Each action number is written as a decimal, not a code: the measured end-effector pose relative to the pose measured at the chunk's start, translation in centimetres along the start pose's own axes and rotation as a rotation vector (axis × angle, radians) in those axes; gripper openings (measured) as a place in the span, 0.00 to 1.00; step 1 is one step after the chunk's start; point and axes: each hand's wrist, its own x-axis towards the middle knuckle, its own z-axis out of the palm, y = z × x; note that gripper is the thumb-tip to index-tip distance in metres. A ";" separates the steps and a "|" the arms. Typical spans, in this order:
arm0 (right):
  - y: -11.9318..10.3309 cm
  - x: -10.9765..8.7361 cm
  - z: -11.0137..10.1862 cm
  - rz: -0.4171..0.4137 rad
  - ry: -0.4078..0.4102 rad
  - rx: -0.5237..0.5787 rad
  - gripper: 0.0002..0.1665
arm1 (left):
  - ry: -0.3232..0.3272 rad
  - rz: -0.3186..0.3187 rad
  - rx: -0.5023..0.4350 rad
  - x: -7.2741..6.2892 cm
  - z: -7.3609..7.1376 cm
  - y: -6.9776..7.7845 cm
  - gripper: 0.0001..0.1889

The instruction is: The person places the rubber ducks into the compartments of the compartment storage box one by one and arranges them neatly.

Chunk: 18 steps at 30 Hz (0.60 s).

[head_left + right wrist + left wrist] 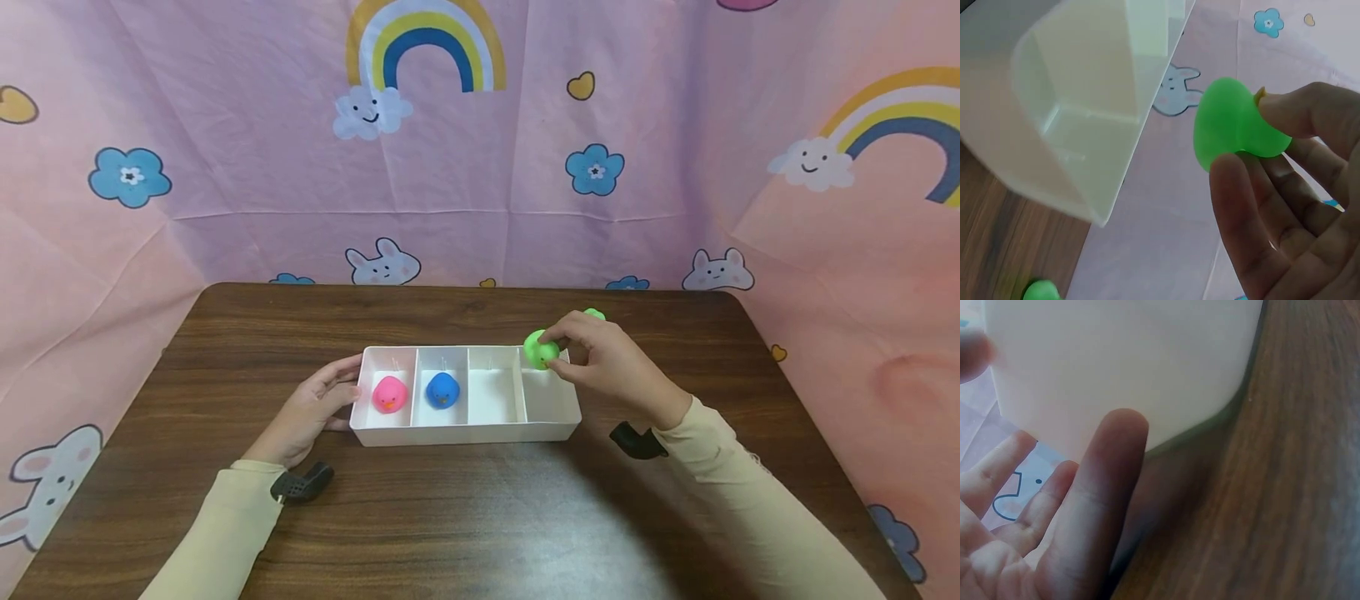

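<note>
A white four-compartment tray stands on the table. The leftmost compartment holds a pink toy duck, and a blue toy duck sits in the one beside it. At the tray's left end my left hand rests its fingertips against the end wall, thumb and fingers fairly straight. Over the back of the rightmost compartment, my right hand pinches a green toy duck between thumb and fingers. In the right wrist view its orange beak lies by the thumb tip.
Another green toy duck lies behind the right hand, mostly hidden by it in the head view. The dark wooden table ends at a patterned cloth hanging behind it and at both sides.
</note>
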 end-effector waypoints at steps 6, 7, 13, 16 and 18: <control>-1.4 0.9 1.0 -0.023 -0.032 0.000 0.16 | 0.000 -0.004 0.003 0.1 0.1 0.0 0.33; -1.6 1.1 1.2 -0.027 -0.036 -0.004 0.16 | 0.000 -0.006 0.001 0.1 0.0 0.0 0.33; -2.3 2.0 2.6 -0.035 -0.063 -0.021 0.15 | -0.003 -0.001 0.001 0.1 0.0 -0.1 0.33; -2.4 2.4 3.2 -0.050 -0.076 -0.049 0.14 | -0.001 0.001 0.001 0.2 0.0 -0.1 0.33; -2.5 2.6 3.5 -0.059 -0.088 -0.065 0.14 | 0.001 0.000 0.002 0.2 0.0 0.0 0.33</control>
